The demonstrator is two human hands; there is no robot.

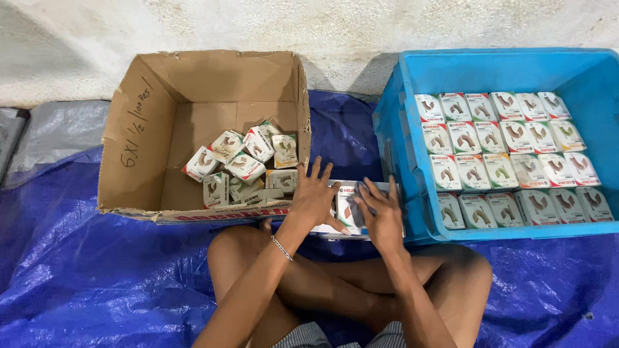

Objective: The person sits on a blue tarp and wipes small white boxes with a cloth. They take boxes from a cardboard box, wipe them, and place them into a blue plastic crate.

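While both hands sit on it, the small white carton (349, 209) with the red and green print lies on the blue tarp (97, 270), right in the gap between the cardboard box and the blue crate, just in front of the person's crossed legs. There looks to be a flat stack of similar cartons under it, but the hands cover most of that so I can't say for sure. The left hand (314, 196) rests on its left side with the fingers spread wide and flat, not clamped on anything. The right hand (382, 216) lies over the right side, fingers curled down onto the carton's top; whether it's actually gripping it, can't tell. A thin bracelet (281, 247) sits on the left wrist.

To the left, the open cardboard box (138, 129) holds a loose jumble of the same small cartons (242, 164), tipped every which way. To the right, the blue plastic crate (406, 129) has them packed in neat rows (509, 154), faces up. Behind both is a rough pale wall (309, 26).
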